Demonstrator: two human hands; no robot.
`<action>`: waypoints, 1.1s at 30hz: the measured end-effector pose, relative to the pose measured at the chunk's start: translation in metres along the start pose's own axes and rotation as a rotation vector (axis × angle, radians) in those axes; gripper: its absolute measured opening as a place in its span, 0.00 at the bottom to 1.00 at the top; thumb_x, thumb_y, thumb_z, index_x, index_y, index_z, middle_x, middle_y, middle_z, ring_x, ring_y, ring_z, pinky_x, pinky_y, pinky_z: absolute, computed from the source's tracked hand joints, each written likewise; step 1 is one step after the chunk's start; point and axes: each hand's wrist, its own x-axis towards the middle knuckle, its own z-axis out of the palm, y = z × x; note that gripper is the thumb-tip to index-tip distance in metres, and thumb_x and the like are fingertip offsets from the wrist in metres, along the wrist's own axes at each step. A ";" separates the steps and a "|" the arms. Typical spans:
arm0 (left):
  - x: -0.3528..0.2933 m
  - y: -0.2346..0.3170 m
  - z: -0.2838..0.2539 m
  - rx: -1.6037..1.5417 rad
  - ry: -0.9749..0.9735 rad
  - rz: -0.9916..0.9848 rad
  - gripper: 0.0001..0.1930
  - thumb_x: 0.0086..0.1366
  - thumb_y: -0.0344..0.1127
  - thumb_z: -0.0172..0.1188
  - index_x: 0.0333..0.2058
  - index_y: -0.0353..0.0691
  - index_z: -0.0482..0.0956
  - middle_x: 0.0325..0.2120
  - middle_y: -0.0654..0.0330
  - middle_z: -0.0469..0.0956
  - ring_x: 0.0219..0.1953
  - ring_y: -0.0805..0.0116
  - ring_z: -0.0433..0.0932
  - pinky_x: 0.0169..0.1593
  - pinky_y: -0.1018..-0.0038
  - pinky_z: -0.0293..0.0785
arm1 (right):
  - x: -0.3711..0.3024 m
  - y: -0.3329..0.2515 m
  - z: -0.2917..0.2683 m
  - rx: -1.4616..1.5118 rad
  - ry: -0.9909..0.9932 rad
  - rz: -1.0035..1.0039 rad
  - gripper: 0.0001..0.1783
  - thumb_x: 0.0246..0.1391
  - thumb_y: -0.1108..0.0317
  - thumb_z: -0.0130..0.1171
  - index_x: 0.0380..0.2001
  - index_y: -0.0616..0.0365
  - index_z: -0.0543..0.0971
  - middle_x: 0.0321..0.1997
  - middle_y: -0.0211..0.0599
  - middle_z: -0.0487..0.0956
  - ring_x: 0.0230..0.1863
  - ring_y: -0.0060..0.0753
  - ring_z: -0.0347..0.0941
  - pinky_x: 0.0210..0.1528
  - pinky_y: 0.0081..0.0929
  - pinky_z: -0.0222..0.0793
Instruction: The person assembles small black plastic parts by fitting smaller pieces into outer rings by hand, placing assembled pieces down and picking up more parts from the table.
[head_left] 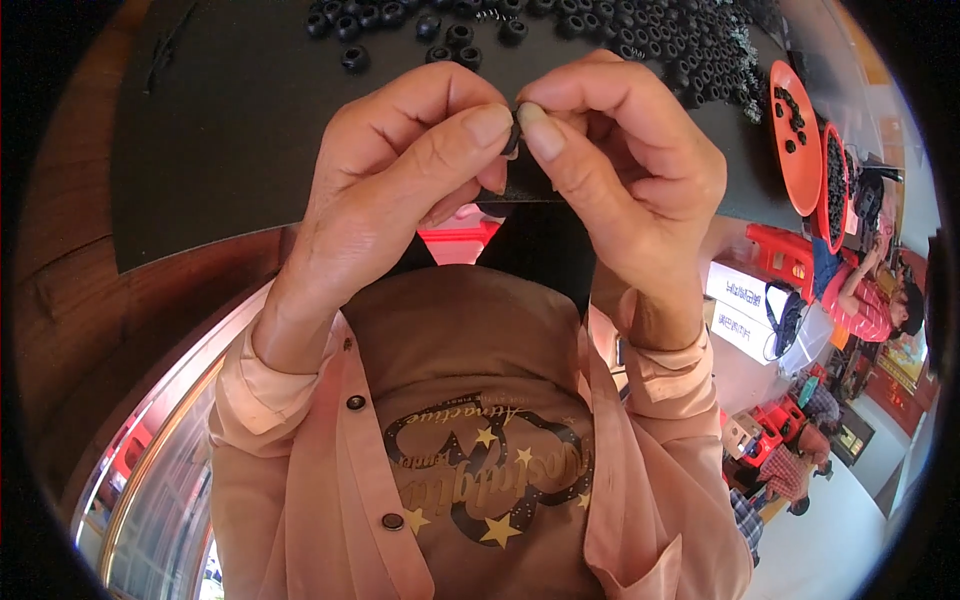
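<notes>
My left hand (400, 160) and my right hand (630, 165) meet over the near part of the black tabletop (220, 170). A small black piece (514, 138) is pinched between both thumbs and forefingers. Most of it is hidden by the fingertips, so its full shape does not show. Beyond my hands lie many small round black parts with open holes (650, 35), some loose and some packed close together. Small silvery springs (745, 50) are heaped at the right of these parts.
An orange plate (793, 185) with a few black pieces sits at the table's right edge. Beside it is a red container (834, 240) full of small black parts. Farther right are red stools (780, 255), a white box (740, 310) and several people (865, 305).
</notes>
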 end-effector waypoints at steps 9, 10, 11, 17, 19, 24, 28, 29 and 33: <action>-0.001 -0.001 0.000 0.014 -0.043 -0.002 0.10 0.67 0.37 0.51 0.35 0.36 0.73 0.22 0.68 0.71 0.20 0.88 0.59 0.22 0.89 0.52 | -0.003 0.000 -0.001 0.006 -0.018 0.007 0.06 0.52 0.80 0.57 0.35 0.67 0.75 0.29 0.28 0.72 0.29 0.13 0.65 0.30 0.10 0.58; -0.002 -0.002 -0.001 0.014 -0.059 0.013 0.10 0.67 0.37 0.51 0.35 0.36 0.73 0.22 0.68 0.71 0.20 0.88 0.59 0.22 0.89 0.52 | -0.003 0.000 -0.002 -0.029 -0.024 0.018 0.06 0.52 0.79 0.57 0.35 0.67 0.75 0.29 0.28 0.72 0.28 0.12 0.65 0.29 0.09 0.58; -0.002 -0.003 -0.002 0.014 -0.075 0.028 0.09 0.67 0.37 0.51 0.35 0.36 0.73 0.22 0.68 0.71 0.20 0.88 0.59 0.22 0.88 0.53 | -0.004 -0.001 -0.002 -0.064 -0.030 0.030 0.06 0.52 0.79 0.57 0.35 0.67 0.75 0.29 0.27 0.72 0.28 0.12 0.65 0.28 0.09 0.58; -0.002 0.001 -0.002 0.027 -0.044 -0.007 0.09 0.67 0.37 0.51 0.35 0.36 0.73 0.22 0.68 0.71 0.20 0.88 0.59 0.22 0.89 0.53 | -0.003 -0.001 0.000 -0.059 -0.021 0.054 0.06 0.53 0.79 0.56 0.36 0.67 0.75 0.28 0.26 0.72 0.26 0.10 0.64 0.26 0.08 0.57; -0.001 0.002 -0.002 0.021 -0.048 -0.002 0.09 0.67 0.37 0.51 0.35 0.36 0.73 0.22 0.68 0.71 0.20 0.89 0.59 0.22 0.89 0.53 | -0.003 -0.001 0.000 -0.051 -0.021 0.051 0.06 0.53 0.79 0.56 0.36 0.67 0.74 0.28 0.26 0.71 0.26 0.10 0.63 0.27 0.09 0.57; -0.002 0.001 -0.001 0.023 -0.029 -0.008 0.09 0.67 0.37 0.51 0.35 0.36 0.74 0.22 0.68 0.71 0.20 0.89 0.59 0.22 0.88 0.53 | -0.003 0.000 0.000 -0.013 -0.018 0.039 0.06 0.53 0.79 0.56 0.36 0.67 0.74 0.27 0.25 0.70 0.26 0.11 0.62 0.27 0.09 0.56; -0.001 0.001 -0.001 0.045 -0.036 0.015 0.10 0.67 0.37 0.51 0.35 0.36 0.74 0.21 0.68 0.71 0.20 0.88 0.60 0.22 0.89 0.54 | -0.003 0.000 -0.003 -0.097 0.009 -0.023 0.06 0.52 0.80 0.56 0.35 0.67 0.75 0.29 0.27 0.71 0.27 0.12 0.62 0.28 0.09 0.56; -0.001 0.002 -0.001 0.054 -0.039 0.003 0.10 0.67 0.37 0.51 0.35 0.36 0.74 0.21 0.68 0.71 0.20 0.88 0.60 0.22 0.89 0.54 | -0.004 -0.001 -0.003 -0.102 0.027 -0.005 0.07 0.51 0.81 0.57 0.35 0.67 0.75 0.29 0.27 0.71 0.28 0.12 0.62 0.29 0.10 0.56; -0.001 0.000 -0.001 0.075 -0.010 0.019 0.10 0.67 0.38 0.52 0.35 0.36 0.74 0.21 0.68 0.71 0.20 0.88 0.61 0.22 0.89 0.54 | -0.008 -0.002 -0.004 -0.091 0.036 -0.016 0.07 0.50 0.81 0.57 0.34 0.67 0.75 0.29 0.28 0.71 0.28 0.13 0.62 0.30 0.11 0.56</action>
